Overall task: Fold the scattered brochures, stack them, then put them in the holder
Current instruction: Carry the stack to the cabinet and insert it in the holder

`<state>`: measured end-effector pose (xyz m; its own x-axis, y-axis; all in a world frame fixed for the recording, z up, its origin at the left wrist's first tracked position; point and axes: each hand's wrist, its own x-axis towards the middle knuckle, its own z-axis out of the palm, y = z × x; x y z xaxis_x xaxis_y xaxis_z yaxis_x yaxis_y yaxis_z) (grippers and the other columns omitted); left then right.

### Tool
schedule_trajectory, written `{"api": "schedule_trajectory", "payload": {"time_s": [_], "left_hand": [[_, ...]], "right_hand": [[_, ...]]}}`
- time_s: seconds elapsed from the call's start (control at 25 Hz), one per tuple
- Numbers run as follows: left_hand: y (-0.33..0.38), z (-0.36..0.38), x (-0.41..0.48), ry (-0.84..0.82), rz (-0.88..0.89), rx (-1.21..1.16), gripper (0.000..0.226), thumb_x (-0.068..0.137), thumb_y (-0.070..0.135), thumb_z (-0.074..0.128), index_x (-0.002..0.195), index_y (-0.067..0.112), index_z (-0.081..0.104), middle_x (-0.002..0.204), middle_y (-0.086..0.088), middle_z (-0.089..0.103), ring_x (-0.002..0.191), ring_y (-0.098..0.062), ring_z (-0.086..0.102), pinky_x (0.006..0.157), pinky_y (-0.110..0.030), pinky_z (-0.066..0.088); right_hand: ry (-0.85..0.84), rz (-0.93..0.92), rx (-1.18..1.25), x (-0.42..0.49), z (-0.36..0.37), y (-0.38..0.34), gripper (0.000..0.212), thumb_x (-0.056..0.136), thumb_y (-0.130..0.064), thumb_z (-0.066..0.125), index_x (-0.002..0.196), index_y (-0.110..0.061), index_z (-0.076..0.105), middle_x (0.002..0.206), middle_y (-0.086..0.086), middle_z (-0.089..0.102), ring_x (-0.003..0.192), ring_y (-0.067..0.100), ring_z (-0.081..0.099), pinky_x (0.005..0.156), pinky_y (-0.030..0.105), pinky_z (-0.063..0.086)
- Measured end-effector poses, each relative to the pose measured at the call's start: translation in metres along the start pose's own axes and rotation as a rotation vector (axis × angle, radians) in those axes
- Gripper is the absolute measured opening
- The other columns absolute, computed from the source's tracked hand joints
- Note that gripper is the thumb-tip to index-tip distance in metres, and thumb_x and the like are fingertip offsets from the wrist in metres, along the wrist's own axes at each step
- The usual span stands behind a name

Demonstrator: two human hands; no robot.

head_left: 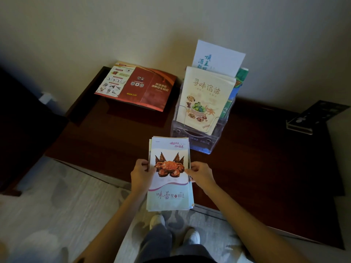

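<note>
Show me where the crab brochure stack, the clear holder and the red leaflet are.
crab brochure stack [169, 180], head view, top cover.
clear holder [197, 143], head view, front wall.
red leaflet [133, 86], head view, middle panel.

Dark table [266, 168], black acrylic sign [319, 112]

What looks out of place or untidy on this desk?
The red brochure at the back left lies spread open, unfolded, while the stack gripped by the left hand and right hand is folded, though its edges sit uneven.
</note>
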<state>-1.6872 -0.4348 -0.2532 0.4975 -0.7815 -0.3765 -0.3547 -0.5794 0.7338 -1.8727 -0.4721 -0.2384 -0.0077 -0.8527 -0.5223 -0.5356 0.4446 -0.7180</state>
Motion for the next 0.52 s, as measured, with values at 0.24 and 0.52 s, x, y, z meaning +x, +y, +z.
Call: {"api": "schedule_trajectory", "payload": {"time_s": [0.24, 0.52], "left_hand": [[-0.011, -0.012, 0.008, 0.047, -0.059, 0.039, 0.035, 0.088, 0.018, 0.061, 0.118, 0.003, 0.049, 0.117, -0.016, 0.062, 0.093, -0.026, 0.064, 0.050, -0.013, 0.041], [-0.013, -0.017, 0.008, 0.066, -0.080, 0.110, 0.034, 0.088, 0.016, 0.061, 0.116, -0.001, 0.052, 0.118, -0.020, 0.056, 0.099, -0.030, 0.058, 0.070, -0.028, 0.047]], "right_hand": [[-0.043, -0.020, -0.072, 0.006, 0.023, -0.012, 0.022, 0.086, -0.015, 0.064, 0.106, -0.007, 0.066, 0.105, 0.012, 0.070, 0.091, 0.020, 0.066, 0.075, 0.030, 0.057], [0.032, -0.090, -0.281, 0.005, 0.041, -0.020, 0.023, 0.089, -0.017, 0.058, 0.108, -0.007, 0.064, 0.115, 0.011, 0.064, 0.099, 0.023, 0.063, 0.069, 0.023, 0.049]]}}
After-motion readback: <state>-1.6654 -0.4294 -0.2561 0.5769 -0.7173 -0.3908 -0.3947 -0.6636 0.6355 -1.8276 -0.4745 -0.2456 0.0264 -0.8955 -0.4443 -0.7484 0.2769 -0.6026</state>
